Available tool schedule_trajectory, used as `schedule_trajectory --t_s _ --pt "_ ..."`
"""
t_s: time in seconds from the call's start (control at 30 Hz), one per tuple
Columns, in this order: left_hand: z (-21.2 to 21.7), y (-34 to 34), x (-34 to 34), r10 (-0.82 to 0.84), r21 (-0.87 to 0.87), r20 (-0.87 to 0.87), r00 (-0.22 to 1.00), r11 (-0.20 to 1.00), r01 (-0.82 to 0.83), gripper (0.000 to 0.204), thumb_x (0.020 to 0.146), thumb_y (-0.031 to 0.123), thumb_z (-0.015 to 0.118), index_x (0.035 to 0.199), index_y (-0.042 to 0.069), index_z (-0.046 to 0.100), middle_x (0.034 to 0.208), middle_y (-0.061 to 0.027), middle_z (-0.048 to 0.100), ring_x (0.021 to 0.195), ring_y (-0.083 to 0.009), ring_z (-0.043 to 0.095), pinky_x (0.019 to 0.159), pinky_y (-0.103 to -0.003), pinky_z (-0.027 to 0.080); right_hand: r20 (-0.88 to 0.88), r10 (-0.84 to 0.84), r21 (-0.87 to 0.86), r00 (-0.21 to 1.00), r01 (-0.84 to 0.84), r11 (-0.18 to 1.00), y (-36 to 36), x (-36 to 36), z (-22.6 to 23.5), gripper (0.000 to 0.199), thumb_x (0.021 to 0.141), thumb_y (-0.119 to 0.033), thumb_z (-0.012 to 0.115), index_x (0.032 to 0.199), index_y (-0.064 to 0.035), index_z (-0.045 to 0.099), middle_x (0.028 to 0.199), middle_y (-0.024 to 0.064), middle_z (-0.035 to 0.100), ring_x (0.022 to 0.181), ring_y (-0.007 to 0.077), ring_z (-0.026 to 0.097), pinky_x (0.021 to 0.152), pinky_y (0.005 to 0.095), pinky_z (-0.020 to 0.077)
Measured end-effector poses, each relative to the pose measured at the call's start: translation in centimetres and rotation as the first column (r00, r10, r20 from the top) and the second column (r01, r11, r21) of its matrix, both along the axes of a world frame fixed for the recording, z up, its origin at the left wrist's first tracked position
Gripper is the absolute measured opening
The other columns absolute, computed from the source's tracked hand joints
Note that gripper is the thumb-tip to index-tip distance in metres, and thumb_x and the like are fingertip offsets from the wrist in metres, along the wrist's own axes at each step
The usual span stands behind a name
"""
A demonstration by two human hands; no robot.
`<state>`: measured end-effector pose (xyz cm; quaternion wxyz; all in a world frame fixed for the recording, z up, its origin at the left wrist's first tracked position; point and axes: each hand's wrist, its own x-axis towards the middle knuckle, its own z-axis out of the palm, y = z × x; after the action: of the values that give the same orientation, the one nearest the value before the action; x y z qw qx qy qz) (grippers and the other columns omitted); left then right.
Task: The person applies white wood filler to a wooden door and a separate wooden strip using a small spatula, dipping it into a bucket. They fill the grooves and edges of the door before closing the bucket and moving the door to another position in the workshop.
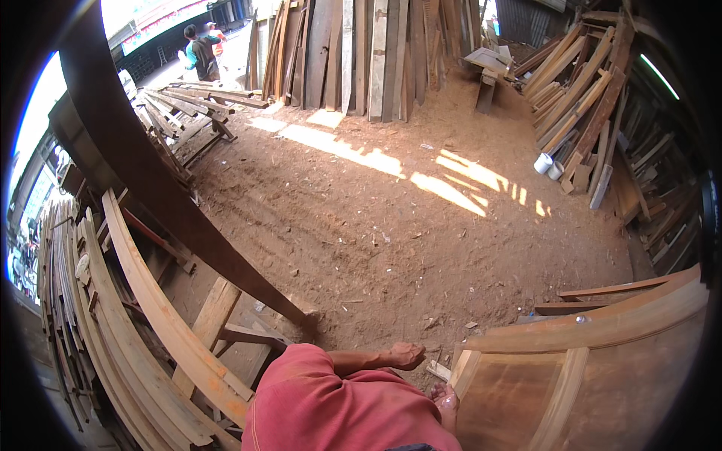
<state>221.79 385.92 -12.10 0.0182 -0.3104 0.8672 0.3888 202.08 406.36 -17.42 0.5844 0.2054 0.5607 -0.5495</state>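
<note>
My left hand (406, 355) reaches out from a red sleeve (316, 398) and is curled into a fist; whatever may be inside its fingers is hidden. Just below it and to the right, my right hand (446, 400) has its fingers bent together beside the near left corner of a wooden panelled door or frame (538, 342). I cannot make out what those fingers hold. A small pale wood offcut (438, 370) lies between the two hands, by the frame's edge. On the frame's curved upper rail sits a small shiny round thing (580, 319).
Long boards (143, 293) are stacked at my left, beside a dark slanting post (173, 203). Upright planks (376, 60) line the back. More timber (575, 83) leans at the far right near white buckets (543, 163). Two people (201, 56) stand far left. Sawdust covers the ground (361, 233).
</note>
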Motion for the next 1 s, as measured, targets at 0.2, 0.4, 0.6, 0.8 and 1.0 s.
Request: schedule_trajectory --t_s 0.2,0.4,0.6,0.8,1.0 --pt "0.4 0.2 1.2 0.066 0.031 0.081 0.995 0.997 -0.068 0.034 0.098 0.041 0.056 0.098 0.007 0.062 0.089 -0.0212 0.069 0.086 -0.0430 0.067 0.071 -0.054 0.052 0.031 0.039 -0.070 0.999 -0.037 0.997 -0.8 -0.7 -1.1 0.031 0.102 -0.041 0.053 0.102 -0.0117 0.062 0.094 0.0038 0.069 0.081 0.0223 0.060 0.076 0.0413 0.0494" --pt "-1.9 0.5 3.1 0.087 0.047 -0.037 0.995 0.995 -0.085 0.036 0.097 0.041 0.060 0.100 0.005 0.060 0.089 -0.0220 0.069 0.088 -0.0453 0.066 0.072 -0.055 0.051 0.042 0.101 -0.164 0.994 -0.093 0.982 -3.0 0.0 -2.1 0.031 0.102 -0.041 0.053 0.101 -0.0115 0.063 0.093 0.0031 0.069 0.076 0.0213 0.060 0.071 0.0403 0.0496" --pt "-4.0 0.9 3.2 0.107 0.063 -0.045 0.993 0.993 -0.104 0.035 0.097 0.037 0.060 0.104 0.003 0.057 0.095 -0.0244 0.068 0.094 -0.0455 0.065 0.076 -0.055 0.050 0.003 0.186 -0.205 0.982 -0.182 0.962 -2.3 0.1 -2.6 0.033 0.102 -0.042 0.053 0.099 -0.0111 0.063 0.093 0.0043 0.069 0.077 0.0214 0.060 0.072 0.0407 0.0505" --pt "-2.1 3.4 2.0 0.088 0.154 -0.008 0.996 0.984 -0.085 0.027 0.095 0.029 0.057 0.099 0.002 0.057 0.097 -0.0245 0.067 0.095 -0.0458 0.064 0.077 -0.055 0.050 0.012 0.105 -0.165 0.994 -0.102 0.981 1.2 -0.9 -2.8 0.034 0.102 -0.042 0.053 0.099 -0.0107 0.064 0.090 0.0051 0.068 0.076 0.0216 0.059 0.070 0.0410 0.0515" --pt "-2.5 6.8 0.9 0.036 0.113 -0.080 0.996 0.993 -0.026 0.025 0.092 0.028 0.058 0.101 0.005 0.060 0.096 -0.0210 0.068 0.094 -0.0410 0.065 0.077 -0.052 0.051 0.082 0.066 -0.144 0.994 -0.053 0.988 6.4 -1.0 -3.5 0.039 0.104 -0.044 0.048 0.100 -0.0091 0.064 0.080 0.0016 0.065 0.071 0.0205 0.058 0.067 0.0389 0.0508"
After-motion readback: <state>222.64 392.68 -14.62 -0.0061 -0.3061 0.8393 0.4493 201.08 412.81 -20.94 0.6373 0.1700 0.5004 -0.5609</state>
